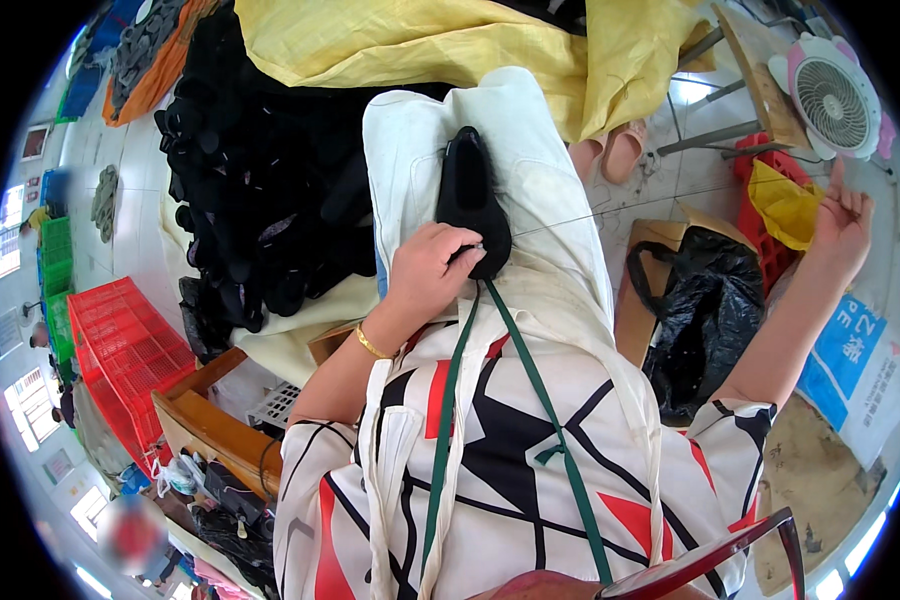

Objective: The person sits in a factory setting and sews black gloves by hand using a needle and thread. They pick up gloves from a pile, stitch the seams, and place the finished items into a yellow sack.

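A black fabric shoe (473, 212) lies on the white apron (560, 190) over my lap, its opening pointing away from me. My left hand (436, 266) grips the shoe at its near end, thumb and fingers closed; a small shiny bit shows at the fingertips, too small to name. From the shoe a thin thread (595, 213) runs taut to the right. My right hand (846, 215) is raised far out to the right, fingers pinched at the thread's far end; whether a needle is there I cannot tell.
A heap of black shoes (260, 190) lies left of my lap, with yellow sacking (420, 45) beyond. At left are a red crate (125, 350) and wooden drawer (210, 410). On the right are a black plastic bag (705, 310), wooden stool (755, 75) and pink-white fan (832, 92).
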Action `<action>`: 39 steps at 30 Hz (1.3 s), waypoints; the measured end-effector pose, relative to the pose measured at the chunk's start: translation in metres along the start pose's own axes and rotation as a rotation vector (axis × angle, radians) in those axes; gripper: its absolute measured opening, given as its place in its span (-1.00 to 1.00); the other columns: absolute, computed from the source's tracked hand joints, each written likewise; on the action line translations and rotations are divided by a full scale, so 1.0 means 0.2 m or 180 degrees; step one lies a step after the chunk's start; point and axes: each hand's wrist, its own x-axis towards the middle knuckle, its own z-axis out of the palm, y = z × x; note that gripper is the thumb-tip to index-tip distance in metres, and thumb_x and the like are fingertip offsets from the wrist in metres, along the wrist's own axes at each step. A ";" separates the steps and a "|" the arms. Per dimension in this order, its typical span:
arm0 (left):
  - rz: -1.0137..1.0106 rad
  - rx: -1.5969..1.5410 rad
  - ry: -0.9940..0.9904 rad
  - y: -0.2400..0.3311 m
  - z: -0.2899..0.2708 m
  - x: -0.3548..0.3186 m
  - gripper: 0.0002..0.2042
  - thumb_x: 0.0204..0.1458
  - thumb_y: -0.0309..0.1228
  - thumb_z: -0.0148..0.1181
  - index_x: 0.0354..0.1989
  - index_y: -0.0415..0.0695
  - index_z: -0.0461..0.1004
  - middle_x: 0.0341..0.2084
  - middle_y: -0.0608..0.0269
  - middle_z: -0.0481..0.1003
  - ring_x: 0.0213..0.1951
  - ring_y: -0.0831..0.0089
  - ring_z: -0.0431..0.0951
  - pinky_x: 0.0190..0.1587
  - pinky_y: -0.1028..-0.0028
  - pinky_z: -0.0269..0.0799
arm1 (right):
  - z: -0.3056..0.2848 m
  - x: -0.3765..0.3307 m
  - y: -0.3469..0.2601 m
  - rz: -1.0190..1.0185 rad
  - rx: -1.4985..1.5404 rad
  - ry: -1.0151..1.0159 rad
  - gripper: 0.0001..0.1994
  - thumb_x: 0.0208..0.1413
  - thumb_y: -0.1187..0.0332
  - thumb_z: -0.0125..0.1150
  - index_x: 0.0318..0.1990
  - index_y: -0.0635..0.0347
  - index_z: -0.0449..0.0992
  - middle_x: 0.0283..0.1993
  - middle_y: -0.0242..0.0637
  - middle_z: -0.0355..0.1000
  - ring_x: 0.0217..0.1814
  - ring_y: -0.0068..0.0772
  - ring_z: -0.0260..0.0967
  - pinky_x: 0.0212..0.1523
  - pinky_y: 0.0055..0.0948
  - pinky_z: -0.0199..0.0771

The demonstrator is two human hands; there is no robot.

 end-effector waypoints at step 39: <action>0.0994 0.0796 0.0102 -0.16 0.06 -0.04 -0.76 -0.13 -0.47 0.35 -0.22 -0.11 0.57 -0.33 0.25 0.58 -0.21 0.31 0.62 -0.27 0.42 0.53 | 0.62 -1.26 1.13 0.1970 -0.2880 -0.4679 -0.82 0.14 0.37 0.14 -0.15 0.14 0.58 -0.32 -0.15 0.57 -0.29 -0.07 0.53 -0.22 -0.24 0.53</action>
